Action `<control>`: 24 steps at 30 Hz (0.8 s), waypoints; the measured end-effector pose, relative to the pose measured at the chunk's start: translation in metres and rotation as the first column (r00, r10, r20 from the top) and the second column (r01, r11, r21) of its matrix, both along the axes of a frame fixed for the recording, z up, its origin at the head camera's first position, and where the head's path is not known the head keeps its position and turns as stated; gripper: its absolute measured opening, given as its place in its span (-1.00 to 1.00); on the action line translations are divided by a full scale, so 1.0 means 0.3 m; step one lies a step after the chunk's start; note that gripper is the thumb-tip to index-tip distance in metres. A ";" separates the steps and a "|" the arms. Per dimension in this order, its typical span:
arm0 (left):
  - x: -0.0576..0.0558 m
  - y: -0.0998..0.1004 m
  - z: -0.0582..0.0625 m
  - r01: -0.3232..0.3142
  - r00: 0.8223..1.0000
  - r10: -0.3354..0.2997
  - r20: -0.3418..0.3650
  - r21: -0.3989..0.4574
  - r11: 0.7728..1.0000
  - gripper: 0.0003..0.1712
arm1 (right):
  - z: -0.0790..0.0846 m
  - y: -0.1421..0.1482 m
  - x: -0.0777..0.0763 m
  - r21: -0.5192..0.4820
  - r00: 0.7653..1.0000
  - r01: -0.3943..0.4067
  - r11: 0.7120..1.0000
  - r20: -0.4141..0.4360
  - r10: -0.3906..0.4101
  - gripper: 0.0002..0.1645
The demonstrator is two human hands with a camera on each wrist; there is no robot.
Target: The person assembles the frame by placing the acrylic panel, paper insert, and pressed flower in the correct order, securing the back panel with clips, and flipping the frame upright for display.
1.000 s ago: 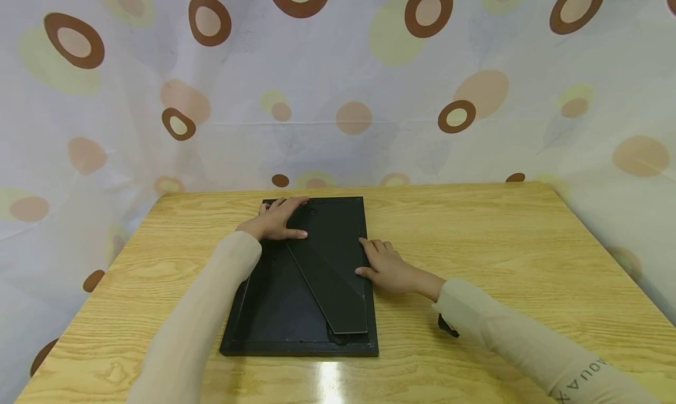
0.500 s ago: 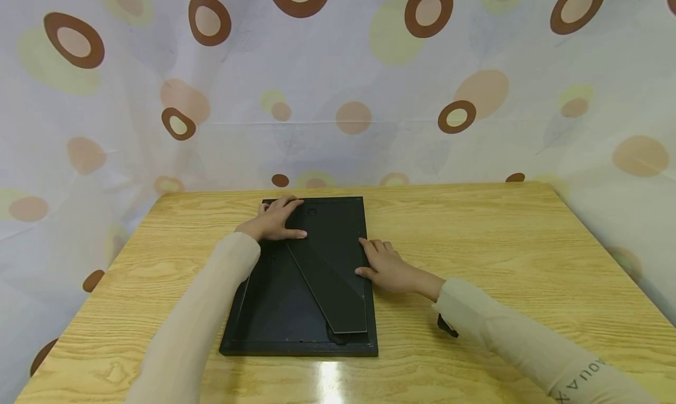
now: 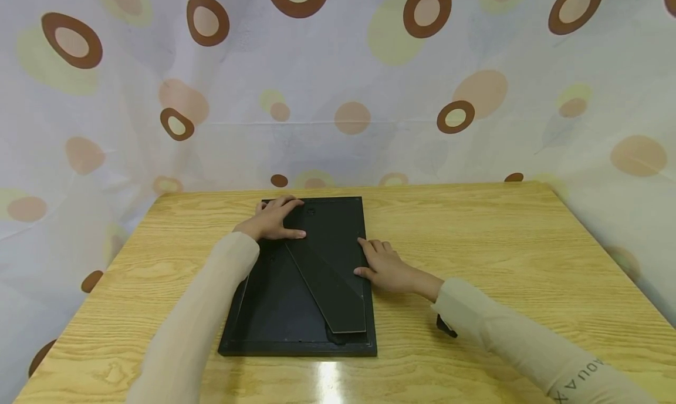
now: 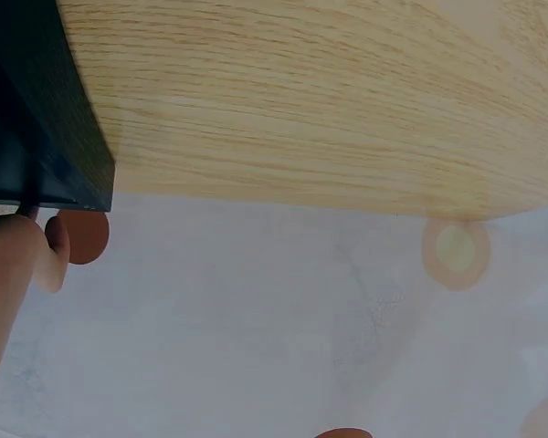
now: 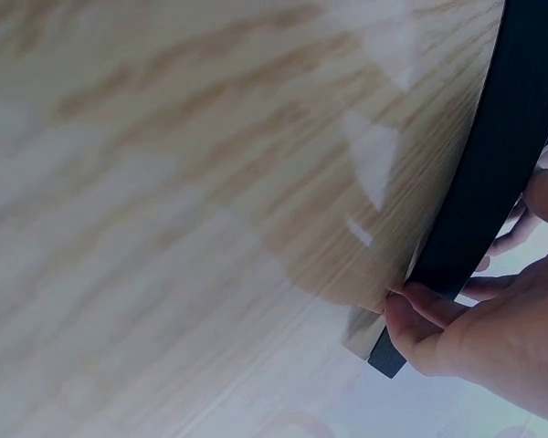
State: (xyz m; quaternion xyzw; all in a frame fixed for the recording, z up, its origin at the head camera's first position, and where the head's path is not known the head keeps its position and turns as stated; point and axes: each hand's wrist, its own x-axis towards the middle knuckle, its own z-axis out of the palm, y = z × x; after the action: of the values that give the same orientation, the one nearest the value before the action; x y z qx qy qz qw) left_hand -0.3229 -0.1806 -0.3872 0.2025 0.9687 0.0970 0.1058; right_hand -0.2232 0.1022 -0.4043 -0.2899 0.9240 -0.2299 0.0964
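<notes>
A black picture frame (image 3: 280,310) lies back side up on the table, its stand leg (image 3: 335,301) slanting down toward the lower right corner. At the top left my left hand (image 3: 270,222) holds the frame, thumb on the backing and fingers over the far edge. In the left wrist view, fingers (image 4: 50,251) bend past the frame's end. My right hand (image 3: 389,267) grips the right side, thumb on the back near the rim. The right wrist view shows its fingertips (image 5: 406,306) curled at the frame's dark side (image 5: 493,146). The front face is hidden.
A wood-grain table (image 3: 475,228) extends on both sides of the frame. Behind it hangs a pale curtain (image 3: 317,57) with brown and yellow oval patterns. A small black object (image 3: 446,326) shows beneath the right sleeve (image 3: 507,327).
Over the past second the left index finger has shifted slightly left along the frame's top. The frame and right hand hold nearly the same place.
</notes>
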 end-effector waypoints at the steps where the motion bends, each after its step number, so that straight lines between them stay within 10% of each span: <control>1: 0.001 0.001 0.002 0.000 1.000 0.000 -0.002 -0.003 1.000 -0.09 | 0.000 0.000 0.000 0.001 1.000 0.000 1.000 -0.002 0.000 -0.22; 24: 0.006 0.006 0.007 0.009 1.000 -0.010 -0.008 -0.052 0.999 -0.09 | 0.005 -0.003 0.004 0.012 1.000 0.000 1.000 -0.002 0.000 -0.22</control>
State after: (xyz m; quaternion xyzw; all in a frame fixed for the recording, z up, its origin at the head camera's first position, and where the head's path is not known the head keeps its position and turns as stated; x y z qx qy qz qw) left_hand -0.3210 -0.1786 -0.3851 0.2047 0.9704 0.0706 0.1074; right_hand -0.2220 0.1013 -0.4030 -0.2894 0.9255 -0.2241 0.0972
